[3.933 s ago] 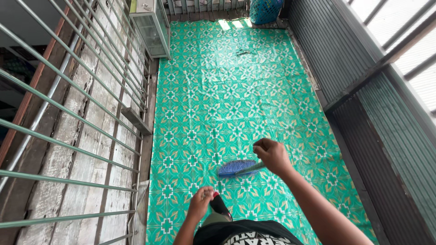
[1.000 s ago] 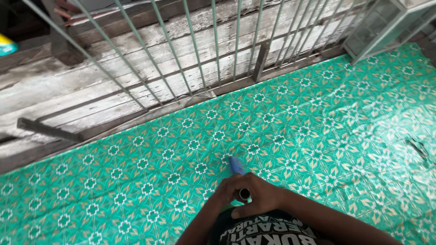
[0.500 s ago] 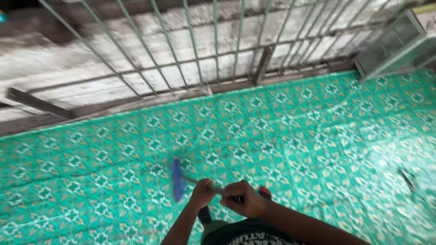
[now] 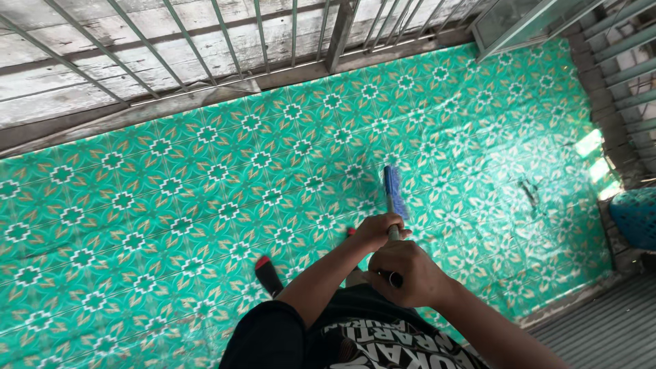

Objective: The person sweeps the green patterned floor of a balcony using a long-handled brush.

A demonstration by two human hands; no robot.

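Note:
A broom with a blue bristle head [image 4: 393,190] rests on the green patterned floor mat [image 4: 171,205], just beyond my hands. Its thin handle runs back toward me. My left hand [image 4: 376,231] grips the handle lower down, close to the head. My right hand [image 4: 404,273] is closed around the handle's top end, near my black shirt. My foot in a black sandal with a red tip [image 4: 268,275] stands on the mat to the left of my arms.
A metal railing [image 4: 260,34] and weathered wooden planks [image 4: 61,96] run along the mat's far edge. A glass-fronted cabinet [image 4: 519,20] stands at the top right. A blue basket [image 4: 635,215] sits at the right edge. Small dark debris [image 4: 527,193] lies on the mat.
The broom head has swung from the left of my hands to straight ahead of them. My view has turned right, so the blue basket now shows.

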